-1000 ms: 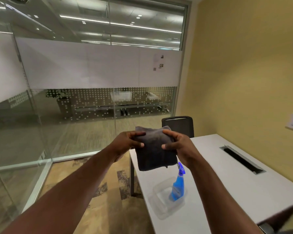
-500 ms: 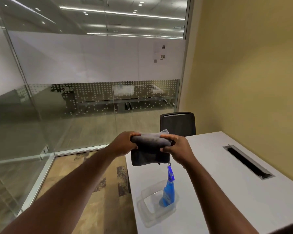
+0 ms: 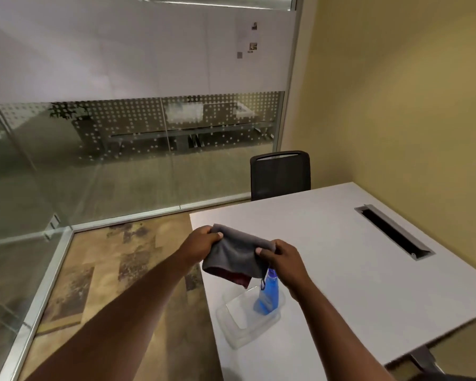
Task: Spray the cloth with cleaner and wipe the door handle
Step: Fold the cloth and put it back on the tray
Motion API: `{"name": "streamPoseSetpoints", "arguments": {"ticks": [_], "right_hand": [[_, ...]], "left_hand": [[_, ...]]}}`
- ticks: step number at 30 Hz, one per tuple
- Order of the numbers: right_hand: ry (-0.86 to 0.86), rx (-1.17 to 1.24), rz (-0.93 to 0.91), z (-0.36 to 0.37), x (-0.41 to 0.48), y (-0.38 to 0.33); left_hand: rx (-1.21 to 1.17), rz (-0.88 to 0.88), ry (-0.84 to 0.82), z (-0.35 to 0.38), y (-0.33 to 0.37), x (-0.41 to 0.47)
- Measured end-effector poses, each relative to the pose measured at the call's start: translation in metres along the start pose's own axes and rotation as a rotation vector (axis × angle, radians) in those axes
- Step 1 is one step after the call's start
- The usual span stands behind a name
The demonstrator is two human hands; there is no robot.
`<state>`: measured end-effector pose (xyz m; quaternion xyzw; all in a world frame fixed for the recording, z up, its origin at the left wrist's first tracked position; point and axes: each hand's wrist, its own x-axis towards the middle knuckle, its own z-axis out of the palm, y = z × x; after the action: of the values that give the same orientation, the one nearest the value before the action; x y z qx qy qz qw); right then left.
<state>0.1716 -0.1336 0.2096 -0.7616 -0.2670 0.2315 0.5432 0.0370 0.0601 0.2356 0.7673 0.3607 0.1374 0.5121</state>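
Here, head view: both forearms reach forward over the table's left edge.
Table: white, under and beyond the hands.
Spray bottle: blue, upright in a clear tray just below the right hand; the cloth hides its top.
Chair: black, well beyond the hands.
Glass wall: far ahead, left.
Left hand: fingers curled, pinching the cloth's left end.
Right hand: curled, pinching the right end.
Cloth: grey, sagging between both hands.

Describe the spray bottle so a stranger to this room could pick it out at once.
Start at the white table beside the yellow wall. Near its left edge sits a clear plastic container, and the spray bottle stands inside it, its top partly behind the grey cloth. It is the only blue thing there.
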Motion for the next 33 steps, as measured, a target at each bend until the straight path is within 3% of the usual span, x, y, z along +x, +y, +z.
{"name": "streamPoseSetpoints", "arguments": {"ticks": [7,13,18,26,33], "right_hand": [[0.102,0.107,0.197,0.038,-0.005,0.069],[0.143,0.028,0.362,0.061,0.0,0.126],[0.145,-0.014,0.485,0.072,0.007,0.165],[0.149,-0.42,0.507,0.092,0.018,0.214],[0.156,-0.578,0.509,0.101,0.024,0.233]], "left_hand": [[0.112,-0.05,0.024,0.04,-0.053,0.032],[0.026,-0.219,-0.191,0.065,-0.094,0.064],[0.125,-0.198,-0.249,0.088,-0.131,0.088],[0.337,-0.132,-0.211,0.124,-0.184,0.121],[0.534,-0.066,-0.267,0.14,-0.209,0.129]]}}
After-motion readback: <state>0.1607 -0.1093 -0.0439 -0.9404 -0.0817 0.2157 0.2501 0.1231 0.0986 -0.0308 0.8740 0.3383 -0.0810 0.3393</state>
